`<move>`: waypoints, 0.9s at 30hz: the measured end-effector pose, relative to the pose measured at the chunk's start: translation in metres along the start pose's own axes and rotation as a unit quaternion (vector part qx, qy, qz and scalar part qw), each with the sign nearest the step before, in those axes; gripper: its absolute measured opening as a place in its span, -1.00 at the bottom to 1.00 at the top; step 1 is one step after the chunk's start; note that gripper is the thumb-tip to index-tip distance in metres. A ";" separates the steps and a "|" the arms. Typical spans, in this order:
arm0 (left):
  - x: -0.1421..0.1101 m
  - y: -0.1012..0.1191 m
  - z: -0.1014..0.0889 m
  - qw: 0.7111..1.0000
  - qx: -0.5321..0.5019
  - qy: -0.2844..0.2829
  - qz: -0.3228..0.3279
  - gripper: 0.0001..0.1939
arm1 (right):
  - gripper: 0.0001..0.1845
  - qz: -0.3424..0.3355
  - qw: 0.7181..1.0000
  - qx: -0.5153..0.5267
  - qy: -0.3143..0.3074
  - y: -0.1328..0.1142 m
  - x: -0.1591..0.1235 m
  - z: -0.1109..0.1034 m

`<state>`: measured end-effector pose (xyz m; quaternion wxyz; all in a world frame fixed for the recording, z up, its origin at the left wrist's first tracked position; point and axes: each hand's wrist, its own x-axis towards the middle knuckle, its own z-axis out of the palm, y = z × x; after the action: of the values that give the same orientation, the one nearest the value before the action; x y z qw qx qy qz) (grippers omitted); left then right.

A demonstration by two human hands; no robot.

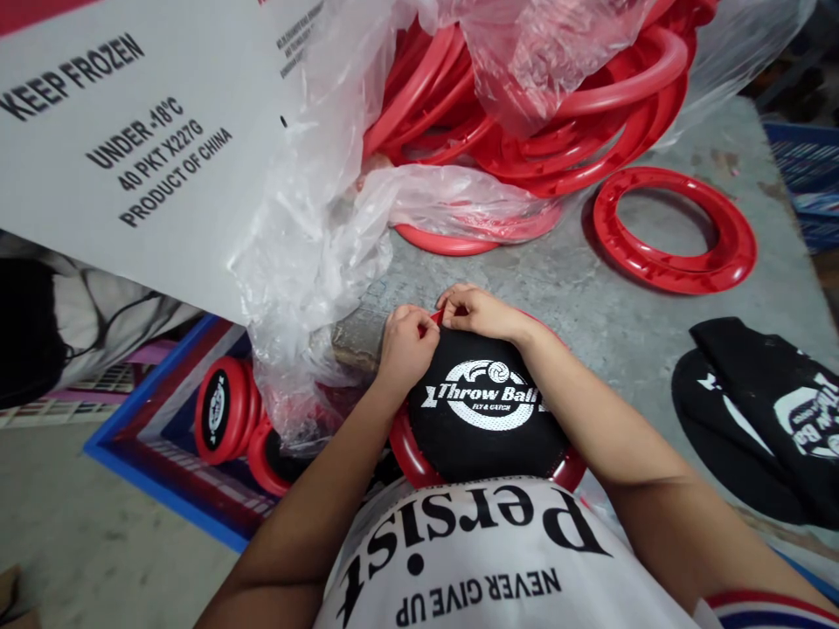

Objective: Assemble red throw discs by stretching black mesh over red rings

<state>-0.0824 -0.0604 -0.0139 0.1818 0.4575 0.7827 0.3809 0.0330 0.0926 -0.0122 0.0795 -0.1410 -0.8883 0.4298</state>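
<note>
A red plastic ring (406, 454) leans against my body, covered by a black fabric disc (488, 419) printed "Throw Ball". My left hand (405, 342) pinches the fabric's far edge with closed fingers. Right beside it, my right hand (477, 312) is also closed on that edge, pressing it over the ring's rim. The two hands nearly touch at the top of the disc.
A pile of red rings (524, 114) in clear plastic wrap lies behind on the grey table, one loose ring (675, 229) to the right. Black fabric covers (766, 411) lie at right. A blue crate (163, 437) at left holds covered discs (223, 409). A white carton (131, 131) leans top left.
</note>
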 end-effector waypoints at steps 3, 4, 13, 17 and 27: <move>0.001 0.000 0.000 1.000 0.001 0.002 -0.003 -0.86 | -0.87 0.005 1.000 -0.001 0.004 -0.001 0.000 0.000; 0.001 0.000 0.000 1.000 0.002 0.002 -0.005 -0.86 | -0.87 0.005 1.000 -0.001 0.004 -0.002 0.000 0.000; 0.003 -0.001 0.001 0.999 0.045 -0.012 -0.010 -0.84 | -0.84 0.024 1.000 -0.006 0.015 -0.005 0.000 0.000; 0.003 -0.003 -0.001 0.999 0.030 -0.022 0.005 -0.83 | -0.85 0.022 0.999 -0.011 0.030 -0.002 0.001 0.003; -0.020 -0.024 -0.025 0.993 -0.103 0.031 -0.047 -0.75 | -0.92 0.095 0.994 -0.012 0.060 0.012 0.002 -0.014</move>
<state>-0.1021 -0.0951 -0.0171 0.2211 0.3866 0.7653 0.4647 0.0373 0.1107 -0.0129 0.0903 -0.2510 -0.8696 0.4156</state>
